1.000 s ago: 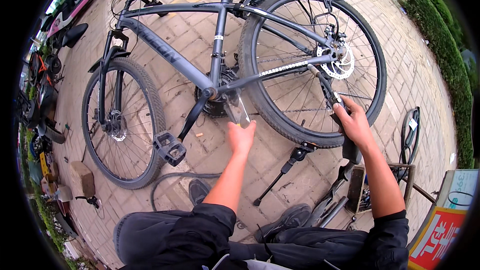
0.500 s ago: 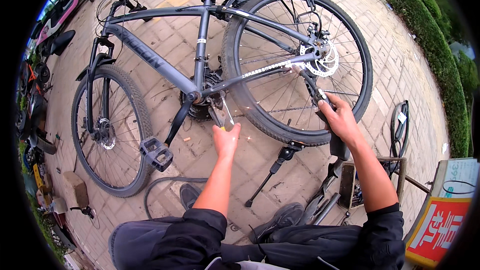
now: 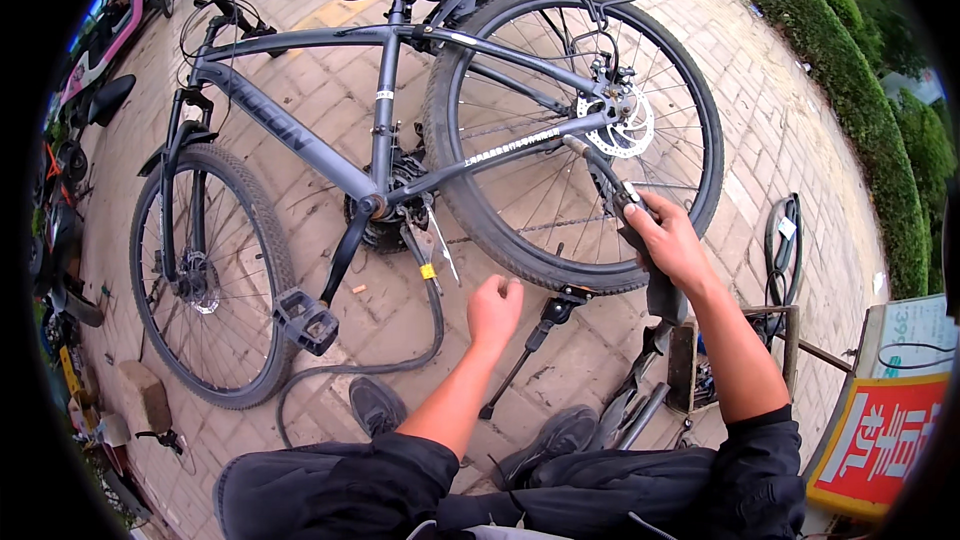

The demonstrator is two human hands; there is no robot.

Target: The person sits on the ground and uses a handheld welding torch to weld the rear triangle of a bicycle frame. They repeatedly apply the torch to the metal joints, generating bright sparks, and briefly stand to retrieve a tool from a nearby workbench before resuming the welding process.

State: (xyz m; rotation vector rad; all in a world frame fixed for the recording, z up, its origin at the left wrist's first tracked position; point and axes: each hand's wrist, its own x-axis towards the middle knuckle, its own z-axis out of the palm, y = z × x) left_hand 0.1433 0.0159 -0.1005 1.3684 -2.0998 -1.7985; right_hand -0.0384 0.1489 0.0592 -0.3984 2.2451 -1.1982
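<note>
A grey bicycle [image 3: 290, 135] stands on the paving before me. My right hand [image 3: 675, 245] is wrapped round the black handle of a welding torch [image 3: 605, 168]. Its bent neck points up-left, the tip close to the chainstay [image 3: 510, 152] in front of the rear wheel [image 3: 700, 135]. A metal ground clamp [image 3: 423, 243] with a yellow band hangs by the bottom bracket, its black cable [image 3: 437, 325] curving down to the ground. My left hand [image 3: 496, 308] is a closed fist right of the cable, touching neither clamp nor bike; nothing shows in its fingers.
A black kickstand [image 3: 535, 345] reaches down below the rear wheel. At right are an open tool box [image 3: 683, 370], a black loop of tubing [image 3: 785, 250] and a red-and-yellow sign [image 3: 880, 445]. A hedge [image 3: 880, 140] borders the paving. A pedal [image 3: 308, 323] juts toward me.
My left hand has let go of the ground clamp and drawn back toward me, to the right. The bright glow at the torch tip and the sparks are gone. The whole view has shifted slightly.
</note>
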